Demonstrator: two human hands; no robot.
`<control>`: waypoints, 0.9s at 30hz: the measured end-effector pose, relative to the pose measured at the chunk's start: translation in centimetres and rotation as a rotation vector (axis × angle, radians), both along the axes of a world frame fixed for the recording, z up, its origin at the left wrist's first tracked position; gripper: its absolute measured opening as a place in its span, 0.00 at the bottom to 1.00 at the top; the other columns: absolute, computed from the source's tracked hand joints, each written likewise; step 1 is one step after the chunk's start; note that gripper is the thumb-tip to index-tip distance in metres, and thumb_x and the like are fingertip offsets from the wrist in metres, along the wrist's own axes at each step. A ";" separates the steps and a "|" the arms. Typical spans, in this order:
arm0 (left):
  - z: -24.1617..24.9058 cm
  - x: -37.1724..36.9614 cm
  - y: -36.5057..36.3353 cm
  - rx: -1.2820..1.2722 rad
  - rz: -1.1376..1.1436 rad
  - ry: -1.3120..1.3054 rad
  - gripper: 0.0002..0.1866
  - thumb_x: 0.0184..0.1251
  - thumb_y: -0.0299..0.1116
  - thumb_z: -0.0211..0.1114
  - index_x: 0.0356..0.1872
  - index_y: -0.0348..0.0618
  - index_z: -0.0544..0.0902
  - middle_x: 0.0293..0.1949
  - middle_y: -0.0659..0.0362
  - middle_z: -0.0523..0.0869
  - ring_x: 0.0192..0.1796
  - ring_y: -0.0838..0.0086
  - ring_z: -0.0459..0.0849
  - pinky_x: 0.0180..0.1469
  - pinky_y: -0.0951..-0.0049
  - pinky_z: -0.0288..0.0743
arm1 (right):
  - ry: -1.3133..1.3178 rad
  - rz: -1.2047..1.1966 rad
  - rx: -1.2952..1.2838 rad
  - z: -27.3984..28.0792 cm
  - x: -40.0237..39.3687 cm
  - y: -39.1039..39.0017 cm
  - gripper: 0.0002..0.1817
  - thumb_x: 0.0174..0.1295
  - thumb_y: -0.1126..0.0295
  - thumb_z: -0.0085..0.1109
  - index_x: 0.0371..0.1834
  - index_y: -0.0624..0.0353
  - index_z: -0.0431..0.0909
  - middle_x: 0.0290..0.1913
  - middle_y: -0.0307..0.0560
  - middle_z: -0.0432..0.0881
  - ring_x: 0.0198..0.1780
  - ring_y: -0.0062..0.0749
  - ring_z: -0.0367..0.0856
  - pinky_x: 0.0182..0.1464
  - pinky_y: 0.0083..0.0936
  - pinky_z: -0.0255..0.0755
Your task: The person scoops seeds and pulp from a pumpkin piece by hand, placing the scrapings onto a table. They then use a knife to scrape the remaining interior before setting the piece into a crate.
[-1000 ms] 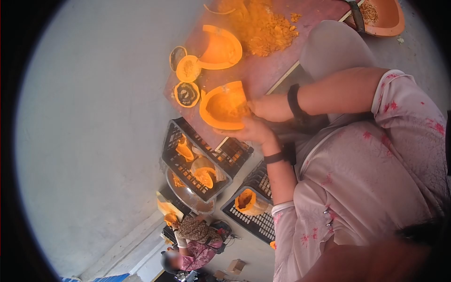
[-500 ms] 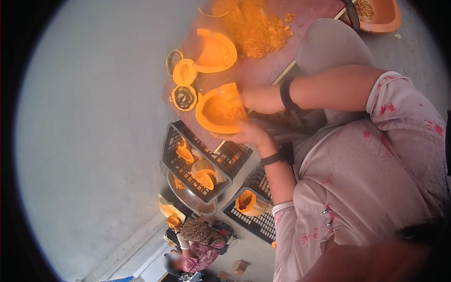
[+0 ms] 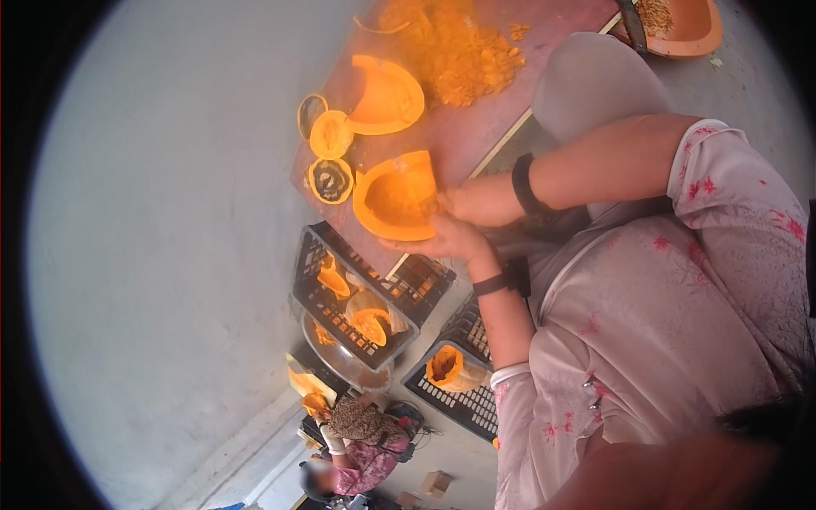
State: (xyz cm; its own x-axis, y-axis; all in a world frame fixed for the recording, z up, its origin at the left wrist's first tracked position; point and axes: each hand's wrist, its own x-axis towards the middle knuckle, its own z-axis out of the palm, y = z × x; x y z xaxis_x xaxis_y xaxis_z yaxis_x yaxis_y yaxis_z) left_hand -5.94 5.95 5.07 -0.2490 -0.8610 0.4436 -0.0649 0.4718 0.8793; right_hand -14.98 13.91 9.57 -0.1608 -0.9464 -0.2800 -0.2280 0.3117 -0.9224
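A hollowed orange pumpkin piece (image 3: 393, 200) rests on the reddish board, its cavity facing up. My left hand (image 3: 449, 240) grips its lower right edge from below. Against its right cut side is my right hand (image 3: 466, 202), with fingers curled; whatever they hold is hidden. Another pumpkin piece (image 3: 393, 100) lies above it on the board. At the board's left edge are a round orange slice (image 3: 331, 134) and a dark-centred ring piece (image 3: 330, 180). A heap of orange pulp (image 3: 463, 64) spreads near the top.
Black crates (image 3: 353, 297) with pumpkin pieces stand below the board, over a metal basin (image 3: 340, 361). Another crate (image 3: 450, 408) holds a pumpkin piece (image 3: 457, 368). An orange bowl (image 3: 693, 30) with seeds sits at top right. Another person (image 3: 370, 463) is at the bottom.
My right hand has drawn back from the pumpkin's cavity, down and to the right, to its cut edge. My left hand has stayed almost in place.
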 end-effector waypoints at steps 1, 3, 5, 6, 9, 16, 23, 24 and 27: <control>0.1 0.0 -0.1 -0.007 0.003 -0.007 0.39 0.58 0.21 0.55 0.73 0.37 0.51 0.68 0.44 0.64 0.67 0.56 0.68 0.70 0.58 0.61 | 0.098 0.006 -0.121 -1.3 0.5 -0.2 0.19 0.68 0.64 0.37 0.53 0.63 0.74 0.47 0.62 0.81 0.49 0.53 0.80 0.52 0.40 0.72; -0.7 0.5 -1.5 -0.013 0.011 -0.024 0.40 0.57 0.20 0.54 0.73 0.36 0.51 0.68 0.44 0.63 0.67 0.55 0.68 0.70 0.59 0.61 | 0.291 0.020 -0.364 -3.0 1.5 -0.6 0.13 0.58 0.74 0.48 0.40 0.71 0.79 0.36 0.64 0.83 0.40 0.55 0.83 0.42 0.41 0.77; -1.6 1.0 -2.1 0.014 -0.001 -0.001 0.39 0.56 0.19 0.53 0.73 0.36 0.51 0.68 0.44 0.63 0.67 0.55 0.68 0.70 0.59 0.61 | 0.272 0.047 -0.223 -2.5 0.8 -0.3 0.12 0.57 0.76 0.50 0.38 0.71 0.80 0.36 0.64 0.83 0.39 0.54 0.84 0.42 0.40 0.77; -1.2 0.9 -1.8 0.042 -0.018 0.030 0.39 0.57 0.19 0.53 0.72 0.36 0.51 0.68 0.44 0.64 0.67 0.55 0.68 0.70 0.58 0.61 | 0.261 0.059 -0.155 -1.5 0.4 -0.3 0.11 0.56 0.76 0.50 0.38 0.71 0.80 0.35 0.64 0.83 0.39 0.54 0.84 0.41 0.40 0.77; -0.1 0.7 -1.1 0.063 -0.012 0.025 0.38 0.58 0.20 0.53 0.72 0.36 0.52 0.69 0.44 0.63 0.67 0.55 0.68 0.70 0.58 0.61 | 0.162 -0.042 -0.176 -1.7 -0.9 -0.9 0.11 0.56 0.76 0.50 0.37 0.71 0.80 0.35 0.65 0.83 0.39 0.55 0.84 0.41 0.40 0.77; -0.6 0.6 -1.8 0.019 0.026 0.001 0.38 0.58 0.21 0.54 0.72 0.34 0.53 0.69 0.42 0.62 0.68 0.54 0.66 0.70 0.59 0.59 | 0.589 -0.178 -0.342 -5.0 -2.2 -1.9 0.14 0.59 0.75 0.47 0.42 0.75 0.74 0.39 0.65 0.80 0.41 0.55 0.82 0.44 0.39 0.77; -0.1 -0.3 -0.9 0.017 0.063 -0.005 0.38 0.59 0.22 0.55 0.72 0.34 0.52 0.69 0.41 0.62 0.69 0.52 0.66 0.71 0.57 0.58 | 0.417 -0.050 -0.140 -4.9 0.4 -0.5 0.20 0.72 0.64 0.35 0.55 0.69 0.70 0.47 0.67 0.80 0.48 0.58 0.79 0.51 0.42 0.73; 0.3 -0.5 -0.5 0.040 0.054 0.009 0.38 0.58 0.22 0.55 0.72 0.34 0.52 0.69 0.41 0.62 0.69 0.52 0.65 0.71 0.57 0.57 | 0.231 -0.103 -0.068 -4.2 0.5 -0.6 0.23 0.74 0.62 0.31 0.54 0.69 0.72 0.48 0.67 0.80 0.48 0.59 0.79 0.51 0.42 0.73; 0.8 -0.7 0.2 0.034 0.063 -0.011 0.39 0.58 0.23 0.56 0.72 0.34 0.51 0.69 0.41 0.61 0.69 0.52 0.65 0.71 0.56 0.57 | 0.129 -0.085 -0.033 -3.4 0.6 -0.8 0.27 0.76 0.59 0.26 0.54 0.69 0.73 0.51 0.67 0.79 0.51 0.55 0.80 0.53 0.41 0.72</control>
State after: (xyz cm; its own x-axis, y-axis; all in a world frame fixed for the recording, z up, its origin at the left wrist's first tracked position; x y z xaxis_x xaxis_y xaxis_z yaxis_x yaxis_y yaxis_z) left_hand -6.61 6.12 5.88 -0.1986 -0.8896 0.4113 -0.1035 0.4364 0.8938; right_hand -14.38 13.08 6.13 -0.2739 -0.9361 -0.2205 -0.3195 0.3048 -0.8972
